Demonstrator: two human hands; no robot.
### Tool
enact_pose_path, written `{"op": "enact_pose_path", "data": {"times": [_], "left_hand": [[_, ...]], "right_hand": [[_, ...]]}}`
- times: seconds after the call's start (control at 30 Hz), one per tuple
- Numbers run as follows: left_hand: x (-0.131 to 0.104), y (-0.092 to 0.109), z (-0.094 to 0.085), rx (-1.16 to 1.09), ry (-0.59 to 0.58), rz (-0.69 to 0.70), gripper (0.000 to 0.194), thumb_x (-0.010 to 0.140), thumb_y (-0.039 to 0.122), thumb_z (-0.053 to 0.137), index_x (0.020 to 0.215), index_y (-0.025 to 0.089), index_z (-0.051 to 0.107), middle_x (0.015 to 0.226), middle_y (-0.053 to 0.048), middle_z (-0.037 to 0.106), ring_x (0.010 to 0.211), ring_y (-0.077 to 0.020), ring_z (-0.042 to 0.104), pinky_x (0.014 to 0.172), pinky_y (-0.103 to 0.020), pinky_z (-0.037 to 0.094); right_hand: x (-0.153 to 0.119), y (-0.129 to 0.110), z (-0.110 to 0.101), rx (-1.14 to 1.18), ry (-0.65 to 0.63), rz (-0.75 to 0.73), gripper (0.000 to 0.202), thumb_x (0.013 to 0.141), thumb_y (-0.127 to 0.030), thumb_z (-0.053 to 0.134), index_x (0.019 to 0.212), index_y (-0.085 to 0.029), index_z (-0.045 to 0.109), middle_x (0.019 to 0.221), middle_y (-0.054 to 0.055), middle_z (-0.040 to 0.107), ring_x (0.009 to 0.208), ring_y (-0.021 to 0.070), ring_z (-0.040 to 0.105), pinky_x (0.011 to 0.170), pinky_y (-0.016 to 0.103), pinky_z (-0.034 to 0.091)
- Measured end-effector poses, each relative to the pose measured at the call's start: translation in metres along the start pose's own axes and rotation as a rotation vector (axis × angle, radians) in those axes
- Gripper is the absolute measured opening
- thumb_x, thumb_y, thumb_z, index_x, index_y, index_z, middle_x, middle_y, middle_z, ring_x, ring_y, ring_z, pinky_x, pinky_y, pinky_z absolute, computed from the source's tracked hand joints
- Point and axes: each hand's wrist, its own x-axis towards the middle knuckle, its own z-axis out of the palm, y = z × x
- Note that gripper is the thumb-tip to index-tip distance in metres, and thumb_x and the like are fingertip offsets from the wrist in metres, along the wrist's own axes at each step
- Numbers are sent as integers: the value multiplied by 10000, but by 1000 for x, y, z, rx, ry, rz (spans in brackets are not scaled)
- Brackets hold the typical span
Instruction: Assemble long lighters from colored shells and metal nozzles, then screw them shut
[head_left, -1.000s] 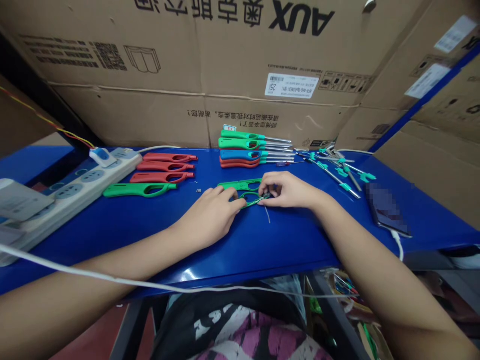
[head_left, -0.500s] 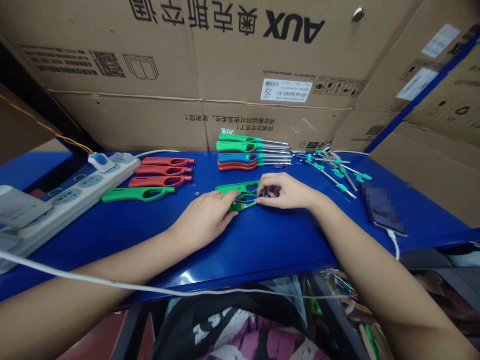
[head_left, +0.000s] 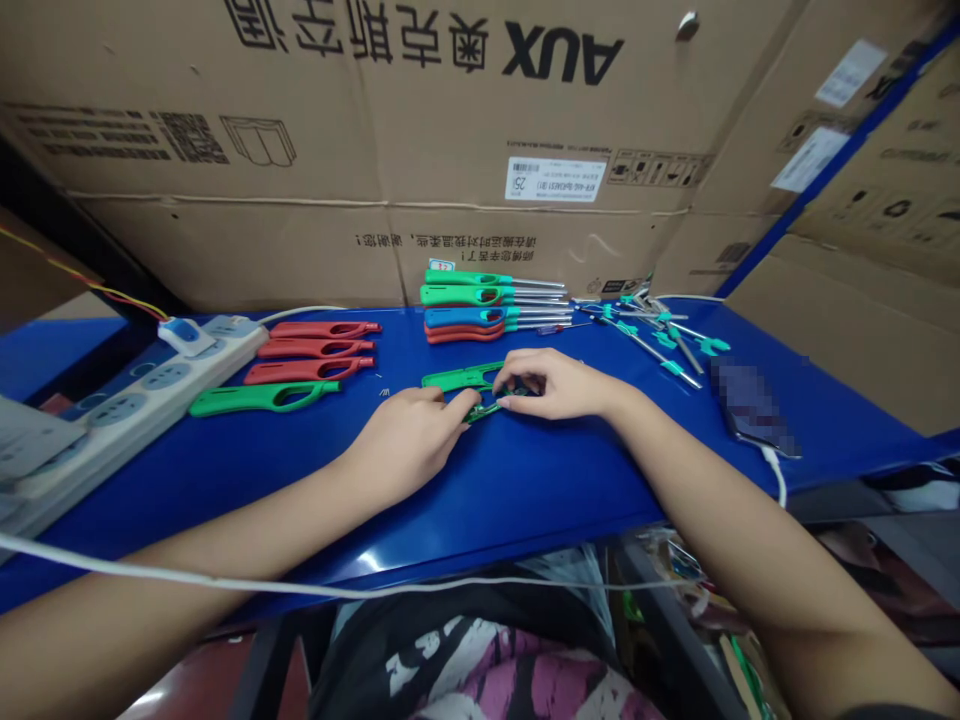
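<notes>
Spanning both hands at the blue table (head_left: 525, 500), the green lighter-handle shell (head_left: 484, 409) was open; its assembly appeared incomplete. The left hand (head_left: 409, 435) was clamped on one end; the right hand (head_left: 555, 385) was at the other, its grip not determinable. A second green shell half (head_left: 454, 379) lay at 11 o'clock. Stacked lighters (head_left: 450, 295) at 12 had tubes fitted, seemingly complete. Four handles (head_left: 259, 400) toward 10 lacked tubes; metal tubes (head_left: 646, 343) at 2 lay unmounted.

Moderately dim; pale glare on the blue tabletop (head_left: 300, 500); edges stretched, perhaps slightly blurred.
</notes>
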Motion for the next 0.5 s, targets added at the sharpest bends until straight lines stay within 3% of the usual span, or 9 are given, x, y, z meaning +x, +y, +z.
{"op": "enact_pose_path", "data": {"times": [0.17,0.3,0.4,0.5], "left_hand": [[1,-3,-1,-17,25,1,269,982,257,521,1233,215,610,948,-86,738,896,-282,706,720,-364,547],[-1,-6,0,-6,35,11,318,984,220,500,1279,228,618,966,-89,745,893,-269,711,733,-365,560],[-3,-8,3,-6,71,56,336,987,203,478,1286,228,628,992,-87,754,898,-259,712,738,-359,564],[-2,-8,7,-76,133,105,282,992,249,494,1218,223,661,1062,-74,758,943,-256,709,774,-369,568]], "right_hand": [[0,3,1,63,53,-3,217,890,-343,641,980,-167,731,908,39,614,645,101,502,617,266,445],[1,15,-7,-54,275,76,225,895,-337,609,977,-168,734,889,51,646,681,131,550,661,287,474],[-4,31,-22,-273,490,332,209,871,-287,597,992,-181,732,932,75,675,784,191,602,787,358,498],[-20,48,-42,-541,614,809,261,836,-272,605,1049,-185,728,1064,140,676,1051,330,602,942,520,455]]}}
